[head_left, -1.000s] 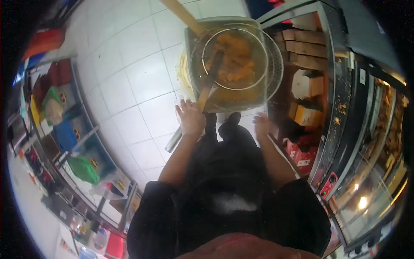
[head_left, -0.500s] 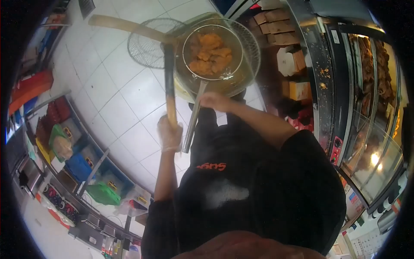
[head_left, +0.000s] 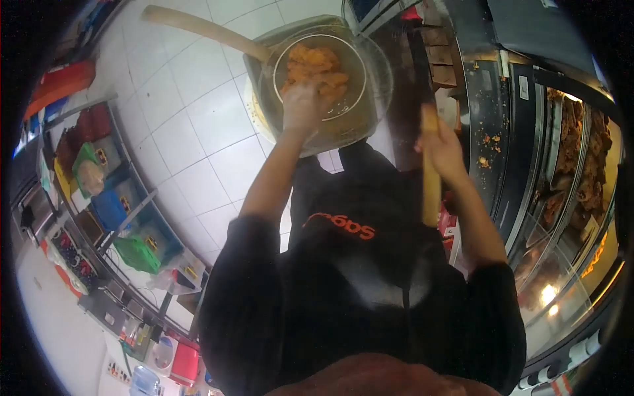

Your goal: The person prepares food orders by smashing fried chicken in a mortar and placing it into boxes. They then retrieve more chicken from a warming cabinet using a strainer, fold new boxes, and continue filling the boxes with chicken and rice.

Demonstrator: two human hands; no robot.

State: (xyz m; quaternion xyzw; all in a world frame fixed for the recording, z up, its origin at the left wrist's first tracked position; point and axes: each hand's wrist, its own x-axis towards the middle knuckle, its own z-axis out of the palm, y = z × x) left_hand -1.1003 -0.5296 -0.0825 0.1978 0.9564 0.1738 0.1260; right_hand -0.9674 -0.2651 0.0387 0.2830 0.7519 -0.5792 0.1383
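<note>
A round, thin-rimmed strainer (head_left: 362,86) with several orange-brown fried pieces (head_left: 314,61), which look like battered chicken, lies over a large clear tub (head_left: 360,131). My left hand (head_left: 302,109) reaches into the strainer and touches the near side of the pieces; its fingers are blurred and partly hidden. Off to the right, my right hand (head_left: 441,148) grips a yellowish wooden handle (head_left: 431,191), held nearly upright along my side. Its far end is lost against the dark background. A pale wooden stick (head_left: 205,32) sticks out from the tub's left edge.
On the right stands a glass display cabinet (head_left: 551,198) with browned food inside, beside a metal ledge (head_left: 489,142) with orange crumbs. A shelf rack (head_left: 109,198) with blue and green bins runs along the left. White floor tiles (head_left: 205,132) lie between.
My left hand has left the long wooden-and-dark handle and moved up into the strainer. My right hand has moved from the strainer's metal handle rightward, now gripping a wooden handle.
</note>
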